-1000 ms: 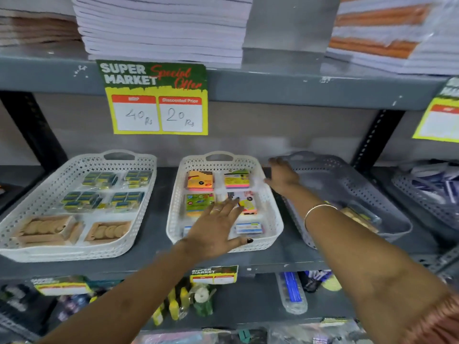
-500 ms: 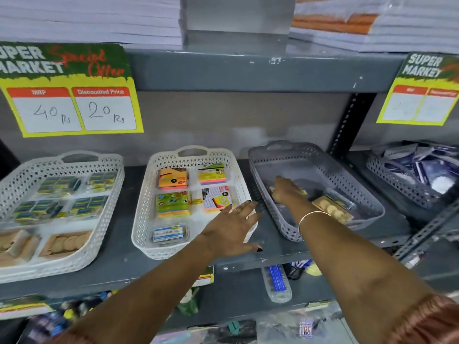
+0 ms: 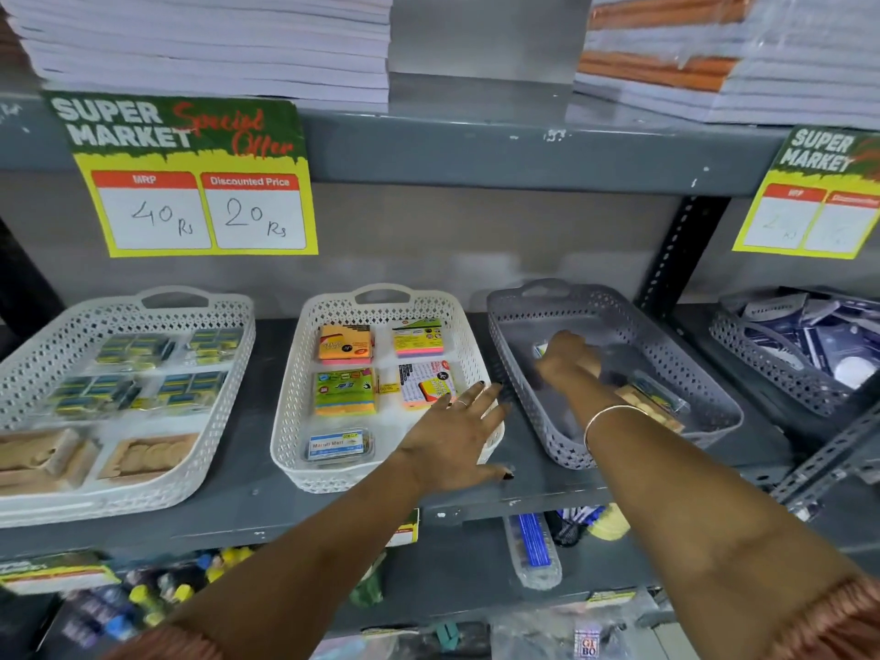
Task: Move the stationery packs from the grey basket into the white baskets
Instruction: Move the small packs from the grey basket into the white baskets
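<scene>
The grey basket [image 3: 566,450] stands on the shelf, right of centre. My right hand [image 3: 564,357] is down inside it, fingers curled over a small stationery pack [image 3: 540,349] of which only a corner shows. A clear pack of tan pieces [image 3: 655,402] lies further right in that basket. The middle white basket [image 3: 293,373] holds sticky-note pads [image 3: 345,344] and a clear clip box [image 3: 338,445]. My left hand [image 3: 457,435] hovers open, fingers spread, over this basket's front right corner. The left white basket [image 3: 233,369] holds dark packs and tan packs.
A second grey basket [image 3: 762,369] full of packets sits at the far right, behind a black upright [image 3: 676,259]. Price signs [image 3: 190,178] hang from the upper shelf, which carries paper stacks [image 3: 214,45]. The lower shelf [image 3: 533,550] is crowded with goods.
My right hand left the middle white basket, went into the grey basket and reached further back onto a small pack. My left hand slid right to the basket's corner. The view shifted.
</scene>
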The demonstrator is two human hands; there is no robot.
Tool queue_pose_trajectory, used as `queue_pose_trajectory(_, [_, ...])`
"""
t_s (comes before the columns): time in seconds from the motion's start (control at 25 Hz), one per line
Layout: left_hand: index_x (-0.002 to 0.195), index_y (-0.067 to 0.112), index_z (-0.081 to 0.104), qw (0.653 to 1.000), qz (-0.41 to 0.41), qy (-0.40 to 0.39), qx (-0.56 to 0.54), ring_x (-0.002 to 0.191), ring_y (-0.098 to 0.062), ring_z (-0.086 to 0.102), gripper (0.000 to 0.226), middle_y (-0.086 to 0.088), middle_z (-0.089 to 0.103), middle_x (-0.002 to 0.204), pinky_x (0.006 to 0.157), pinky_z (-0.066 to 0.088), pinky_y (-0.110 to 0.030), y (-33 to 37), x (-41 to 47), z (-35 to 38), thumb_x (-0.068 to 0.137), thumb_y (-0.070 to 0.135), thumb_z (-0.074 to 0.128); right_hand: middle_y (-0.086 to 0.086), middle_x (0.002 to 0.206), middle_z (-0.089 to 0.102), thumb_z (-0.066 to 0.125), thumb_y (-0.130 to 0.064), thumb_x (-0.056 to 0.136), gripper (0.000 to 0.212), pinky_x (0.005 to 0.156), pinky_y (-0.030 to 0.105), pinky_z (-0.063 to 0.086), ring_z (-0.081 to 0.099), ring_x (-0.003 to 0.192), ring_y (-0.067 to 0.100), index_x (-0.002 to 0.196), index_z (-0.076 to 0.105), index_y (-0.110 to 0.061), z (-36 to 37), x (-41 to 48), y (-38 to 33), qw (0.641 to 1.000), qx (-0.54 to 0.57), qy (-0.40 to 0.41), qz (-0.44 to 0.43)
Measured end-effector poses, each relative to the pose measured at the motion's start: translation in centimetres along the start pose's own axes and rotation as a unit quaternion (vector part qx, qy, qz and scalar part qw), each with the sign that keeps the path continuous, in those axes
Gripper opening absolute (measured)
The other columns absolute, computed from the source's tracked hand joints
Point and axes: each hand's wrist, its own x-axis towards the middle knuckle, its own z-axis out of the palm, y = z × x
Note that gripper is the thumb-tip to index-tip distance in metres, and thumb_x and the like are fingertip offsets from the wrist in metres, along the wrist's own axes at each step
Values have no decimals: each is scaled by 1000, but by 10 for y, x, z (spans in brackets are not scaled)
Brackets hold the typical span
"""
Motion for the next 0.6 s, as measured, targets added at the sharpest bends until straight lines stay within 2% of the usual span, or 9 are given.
queue_pose_trajectory(0.2, [149,18,7,994,-96,42,-20,148,-22,1,79,-3,-2,161,119,12,-45,-20,-31,-3,88,65,24,13,139,54,61,-17,86,48,100,40,50,53,128,29,132,52,-5,-28,-14,-26,998,-20,16,-56])
queue_pose_trajectory(0.24, [149,18,8,991,-118,52,-22,148,-22,2,82,-3,-1,161,120,13,-45,-30,-44,-1,85,70,14,12,139,53,64,-20,85,52,101,40,49,52,129,29,133,51,-6,-30,-21,-36,997,-11,17,-79])
queue_pose_trajectory(0.32, [148,20,10,985,-155,67,-26,148,-21,5,106,-2,3,161,119,15,-44,-45,-68,3,65,80,-18,14,137,52,67,-24,82,56,100,38,48,52,127,31,132,49,-6,-29,-35,-54,988,8,9,-157])
queue_pose_trajectory(0.4, [148,20,13,979,-190,66,-26,148,-21,8,125,-2,7,161,119,15,-44,-53,-87,8,48,79,-35,17,133,54,64,-23,83,52,95,36,48,54,122,32,129,50,-4,-23,-54,-72,968,3,-37,-249])
queue_pose_trajectory(0.48, [147,20,19,973,-219,66,-37,147,-22,11,132,-4,12,160,120,14,-45,-57,-98,13,44,79,-39,19,131,55,62,-17,85,47,91,35,49,56,117,31,127,51,1,-13,-74,-83,941,-32,-116,-315])
queue_pose_trajectory(0.6, [146,19,22,969,-237,65,-34,147,-23,12,132,-4,15,160,120,12,-47,-59,-107,19,45,77,-41,20,133,52,60,-8,87,47,86,34,47,55,111,30,131,47,1,4,-97,-87,916,-72,-190,-346])
